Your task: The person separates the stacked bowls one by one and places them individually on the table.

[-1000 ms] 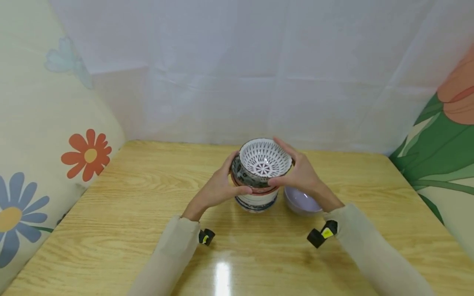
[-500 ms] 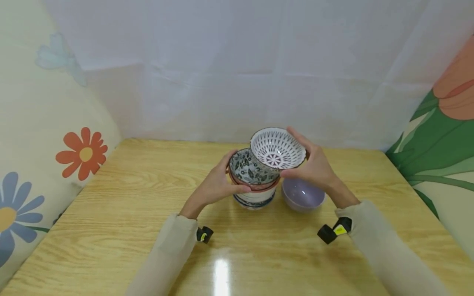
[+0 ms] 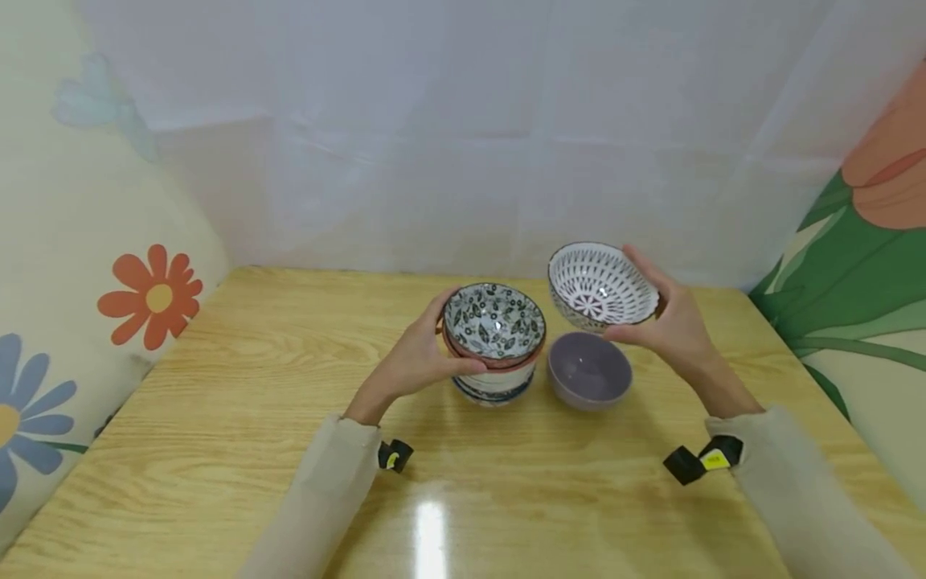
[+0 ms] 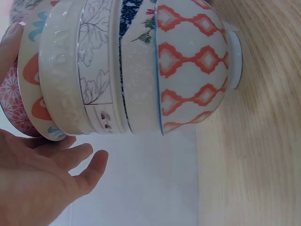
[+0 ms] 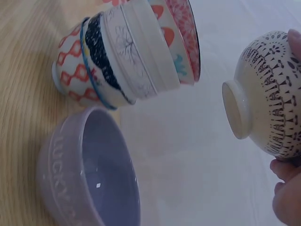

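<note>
In the head view my right hand (image 3: 680, 330) grips a bowl with a black-and-white pattern (image 3: 596, 285) by its side, raised and slightly tilted. Its pale foot ring (image 5: 237, 110) shows in the right wrist view, apart from everything below. My left hand (image 3: 408, 362) holds the upper part of a tall stack of bowls (image 4: 136, 70), thumb on the near side. On top of the stack lies a bowl with a dark leaf pattern inside (image 3: 495, 322). The lowest one, with red diamonds (image 4: 193, 61), stands on the table. A plain purple bowl (image 3: 589, 374) sits just right of the stack.
The wooden table (image 3: 239, 402) reaches back to a white cloth (image 3: 405, 161). Flower-printed panels flank it, a pale one (image 3: 58, 241) at left and one with green leaves (image 3: 868, 289) at right.
My right hand has lifted the black-and-white bowl off the stack and carried it right, above and behind the purple bowl. The leaf-patterned bowl is now uncovered. My left hand stays on the stack.
</note>
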A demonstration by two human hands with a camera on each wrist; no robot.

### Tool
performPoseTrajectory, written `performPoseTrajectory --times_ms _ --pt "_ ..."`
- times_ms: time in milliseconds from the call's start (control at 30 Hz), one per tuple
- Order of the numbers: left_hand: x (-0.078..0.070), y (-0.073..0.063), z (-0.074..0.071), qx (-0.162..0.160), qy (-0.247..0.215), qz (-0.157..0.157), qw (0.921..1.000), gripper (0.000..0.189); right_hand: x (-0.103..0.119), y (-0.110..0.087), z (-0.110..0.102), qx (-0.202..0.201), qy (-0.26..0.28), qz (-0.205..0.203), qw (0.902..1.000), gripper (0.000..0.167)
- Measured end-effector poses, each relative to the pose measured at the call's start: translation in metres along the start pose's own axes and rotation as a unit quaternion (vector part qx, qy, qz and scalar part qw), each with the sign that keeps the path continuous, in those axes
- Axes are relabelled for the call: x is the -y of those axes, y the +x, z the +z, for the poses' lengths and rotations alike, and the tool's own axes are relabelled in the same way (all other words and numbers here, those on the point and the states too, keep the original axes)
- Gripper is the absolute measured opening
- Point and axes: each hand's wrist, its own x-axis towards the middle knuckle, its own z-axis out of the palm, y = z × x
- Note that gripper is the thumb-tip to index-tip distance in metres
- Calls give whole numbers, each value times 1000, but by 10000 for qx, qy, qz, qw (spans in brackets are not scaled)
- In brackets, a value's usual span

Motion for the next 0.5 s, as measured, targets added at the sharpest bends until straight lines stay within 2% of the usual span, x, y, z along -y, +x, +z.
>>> performPoseTrajectory --times_ms 267,400,500 --pt "0 0 -4 48 91 -41 9999 105 -20 -15 -19 -238 127 179 9995 96" --pt "0 0 -3 65 168 -113 9998 104 -30 -25 -26 -382 -124 317 9987 95" --pt "-1 0 -1 68 175 -154 9997 103 -38 -32 -31 -483 -78 426 9979 95"
